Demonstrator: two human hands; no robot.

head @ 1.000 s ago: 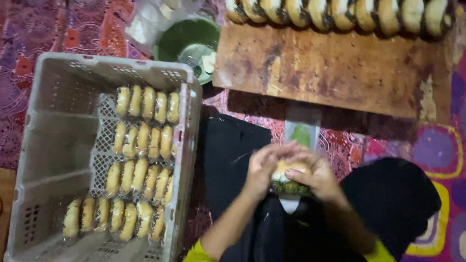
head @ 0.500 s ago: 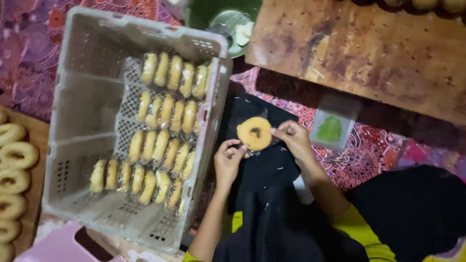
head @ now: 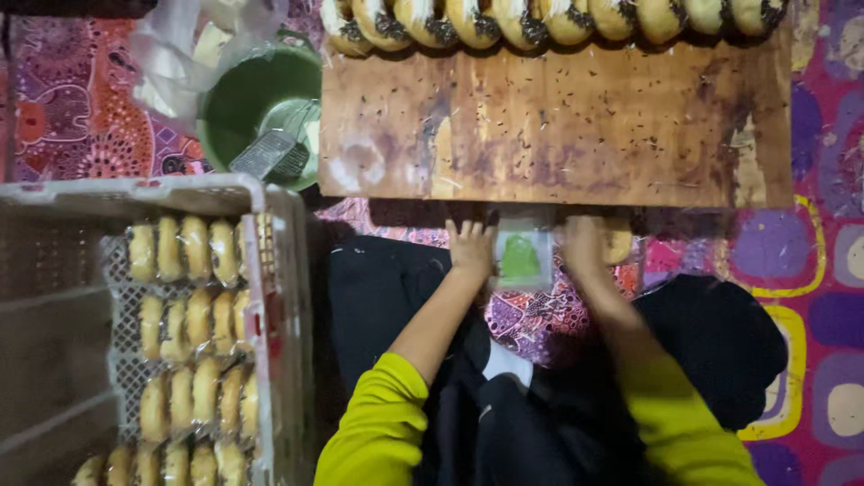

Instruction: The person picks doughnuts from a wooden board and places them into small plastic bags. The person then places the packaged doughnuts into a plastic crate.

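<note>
While both hands reach to the board's near edge, the left hand (head: pixel 470 245) touches a clear packet with a green label (head: pixel 522 258); the blurred right hand (head: pixel 583 247) holds one doughnut (head: pixel 616 239) just right of it. Nine topped doughnuts (head: pixel 549 20) line the wooden board (head: pixel 558 135); four rows fill the crate (head: pixel 279 297).

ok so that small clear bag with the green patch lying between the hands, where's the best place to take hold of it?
Probably by a side edge. The bag lies flat on the patterned cloth, just below the wooden board, so nothing on top offers a grip. The left hand is already at its left edge, and its fingers could pinch there from the left; the right hand is blurred.
</note>
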